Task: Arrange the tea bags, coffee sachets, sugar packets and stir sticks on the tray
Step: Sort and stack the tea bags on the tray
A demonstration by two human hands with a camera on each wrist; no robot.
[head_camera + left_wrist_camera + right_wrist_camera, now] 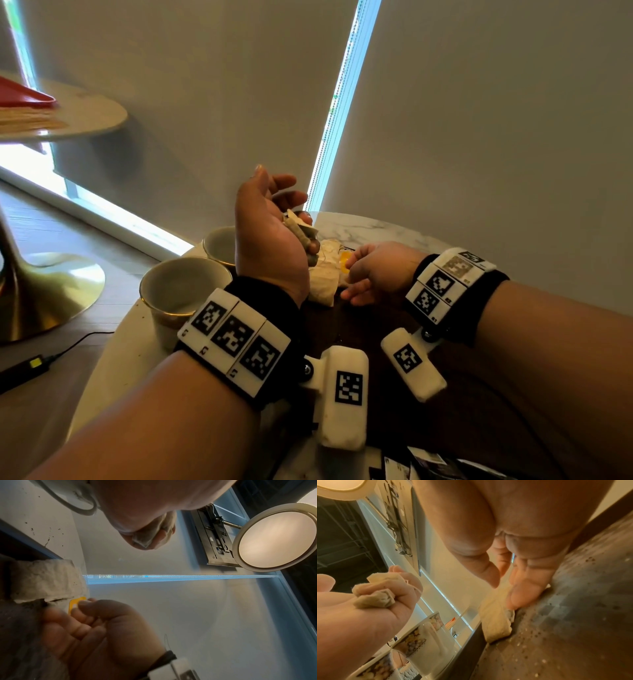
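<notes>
Yellow tag (pixel 75 602) beside right hand (pixel 96 632)

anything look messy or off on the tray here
Yes. Dark and pale specks, like loose grains, are scattered over the dark tray. The tea bags in the left hand are crumpled, not flat, and the pile under the right hand lies heaped rather than arranged.
</notes>
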